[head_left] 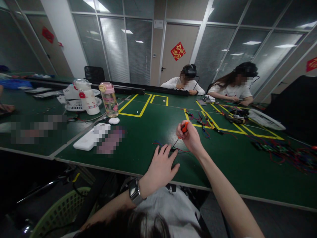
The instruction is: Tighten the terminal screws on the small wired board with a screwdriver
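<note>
My right hand [190, 137] is wrapped round the orange and black handle of a screwdriver [184, 127]. Its thin shaft slants down to the left, and the tip meets a small circuit board [174, 148] with red and blue wires on the green table. My left hand [160, 167] lies flat with fingers spread, its fingertips at the near edge of the board. Whether those fingertips press on the board or only on the table beside it, I cannot tell. A watch [135, 191] is on my left wrist.
To the left are a white power bank [85, 137], an earbud case [114, 121], a pink-lidded bottle [109, 100] and a white jug [88, 99]. Several wired boards [274, 148] lie right, near a white basket [266, 119]. Yellow tape [130, 115] marks the table [138, 138]. Two people sit opposite.
</note>
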Action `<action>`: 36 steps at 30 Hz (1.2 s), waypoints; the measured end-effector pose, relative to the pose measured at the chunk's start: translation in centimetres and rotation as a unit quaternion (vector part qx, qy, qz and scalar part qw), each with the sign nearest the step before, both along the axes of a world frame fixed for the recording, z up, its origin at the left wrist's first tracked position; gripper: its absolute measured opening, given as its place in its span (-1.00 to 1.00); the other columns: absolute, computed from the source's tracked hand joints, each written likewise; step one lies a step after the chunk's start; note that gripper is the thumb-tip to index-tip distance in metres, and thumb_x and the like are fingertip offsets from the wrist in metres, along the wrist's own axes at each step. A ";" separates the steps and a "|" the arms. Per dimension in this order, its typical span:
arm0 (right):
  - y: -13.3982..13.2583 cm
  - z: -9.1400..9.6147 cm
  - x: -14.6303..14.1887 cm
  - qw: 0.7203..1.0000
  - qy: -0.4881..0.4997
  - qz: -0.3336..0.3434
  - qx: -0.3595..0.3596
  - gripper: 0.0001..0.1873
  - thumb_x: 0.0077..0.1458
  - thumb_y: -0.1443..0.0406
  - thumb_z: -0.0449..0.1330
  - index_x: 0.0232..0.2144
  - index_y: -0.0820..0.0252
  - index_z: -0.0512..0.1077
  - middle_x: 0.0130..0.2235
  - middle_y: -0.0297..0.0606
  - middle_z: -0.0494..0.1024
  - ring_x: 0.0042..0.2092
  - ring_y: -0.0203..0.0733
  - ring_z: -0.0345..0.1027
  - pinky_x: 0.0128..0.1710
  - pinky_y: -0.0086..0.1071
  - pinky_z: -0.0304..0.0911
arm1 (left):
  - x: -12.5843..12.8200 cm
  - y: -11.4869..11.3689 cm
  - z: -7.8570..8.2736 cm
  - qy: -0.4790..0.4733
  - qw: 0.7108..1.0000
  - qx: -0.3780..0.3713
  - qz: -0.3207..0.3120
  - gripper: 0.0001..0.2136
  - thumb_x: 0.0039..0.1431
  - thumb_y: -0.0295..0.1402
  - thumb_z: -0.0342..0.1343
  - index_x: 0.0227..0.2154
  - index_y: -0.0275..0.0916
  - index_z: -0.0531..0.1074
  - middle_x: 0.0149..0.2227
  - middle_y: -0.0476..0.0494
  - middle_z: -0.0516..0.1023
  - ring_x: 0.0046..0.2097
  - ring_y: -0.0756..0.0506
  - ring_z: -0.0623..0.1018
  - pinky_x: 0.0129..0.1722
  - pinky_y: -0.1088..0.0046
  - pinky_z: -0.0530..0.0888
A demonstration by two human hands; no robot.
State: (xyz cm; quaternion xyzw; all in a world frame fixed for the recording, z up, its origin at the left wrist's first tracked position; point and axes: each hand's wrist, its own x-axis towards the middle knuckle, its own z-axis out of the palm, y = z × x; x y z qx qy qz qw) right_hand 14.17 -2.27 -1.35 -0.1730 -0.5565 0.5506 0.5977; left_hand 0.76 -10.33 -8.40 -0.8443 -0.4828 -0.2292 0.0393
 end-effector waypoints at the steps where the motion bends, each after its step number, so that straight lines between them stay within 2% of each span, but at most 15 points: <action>1: 0.0 0.0 0.0 1.000 0.003 0.002 -0.004 -0.64 0.10 -0.03 0.20 -0.41 0.10 0.29 -0.58 -0.46 0.23 -0.59 -0.37 0.00 -0.57 -0.44 -0.06 | 0.0 0.0 0.0 0.000 1.000 -0.001 0.001 -0.56 0.30 -0.14 -0.05 0.18 -0.16 0.25 0.23 -0.30 0.24 0.26 -0.29 0.21 0.23 -0.05 0.16; 9: 0.1 0.3 0.1 0.999 -0.004 0.024 -0.032 -0.57 0.06 -0.09 0.20 -0.44 0.15 0.38 -0.52 -0.37 0.32 -0.52 -0.31 0.14 -0.48 -0.38 0.09 | 0.0 0.2 -0.2 0.001 1.000 -0.001 0.001 -0.56 0.31 -0.12 -0.07 0.17 -0.15 0.26 0.23 -0.30 0.24 0.26 -0.29 0.21 0.22 -0.05 0.17; 16: 0.1 0.4 -0.1 0.998 -0.009 0.053 -0.046 -0.54 0.02 -0.15 0.19 -0.42 0.11 0.35 -0.62 -0.45 0.17 -0.60 -0.35 -0.07 -0.54 -0.41 -0.08 | 0.0 0.2 -0.3 -0.001 1.000 -0.001 0.001 -0.57 0.31 -0.12 -0.08 0.17 -0.15 0.26 0.23 -0.29 0.25 0.25 -0.29 0.22 0.21 -0.05 0.18; 20: 0.0 0.2 0.0 0.998 -0.021 0.060 -0.028 -0.54 0.00 -0.15 0.20 -0.37 0.07 0.31 -0.64 -0.49 0.14 -0.60 -0.33 -0.10 -0.55 -0.41 -0.12 | 0.1 0.3 -0.3 0.000 1.000 0.000 0.003 -0.57 0.30 -0.12 -0.06 0.17 -0.14 0.27 0.22 -0.29 0.25 0.25 -0.29 0.23 0.21 -0.05 0.19; 27: -0.1 0.5 0.2 0.998 -0.021 0.059 -0.032 -0.56 0.03 -0.11 0.20 -0.49 0.09 0.23 -0.65 -0.48 0.12 -0.60 -0.34 -0.09 -0.54 -0.41 -0.11 | 0.1 0.6 -0.9 0.001 1.000 0.002 0.007 -0.56 0.30 -0.11 -0.06 0.18 -0.12 0.26 0.24 -0.27 0.24 0.26 -0.29 0.21 0.22 -0.06 0.18; 31: 0.0 0.8 0.3 0.996 -0.003 0.083 -0.034 -0.62 0.07 -0.04 0.20 -0.49 0.12 0.31 -0.61 -0.43 0.20 -0.57 -0.33 0.00 -0.51 -0.40 -0.03 | 0.0 0.8 -1.2 0.003 1.000 0.005 0.006 -0.56 0.30 -0.10 -0.07 0.18 -0.11 0.26 0.24 -0.27 0.23 0.26 -0.30 0.22 0.21 -0.07 0.19; 36: 0.3 1.3 0.8 0.993 -0.013 0.115 -0.036 -0.63 0.09 0.02 0.21 -0.52 0.19 0.40 -0.44 -0.31 0.32 -0.42 -0.26 0.20 -0.38 -0.34 0.14 | 0.0 0.9 -1.4 0.003 1.000 0.007 0.005 -0.56 0.30 -0.09 -0.08 0.18 -0.10 0.26 0.24 -0.26 0.25 0.26 -0.30 0.23 0.21 -0.08 0.19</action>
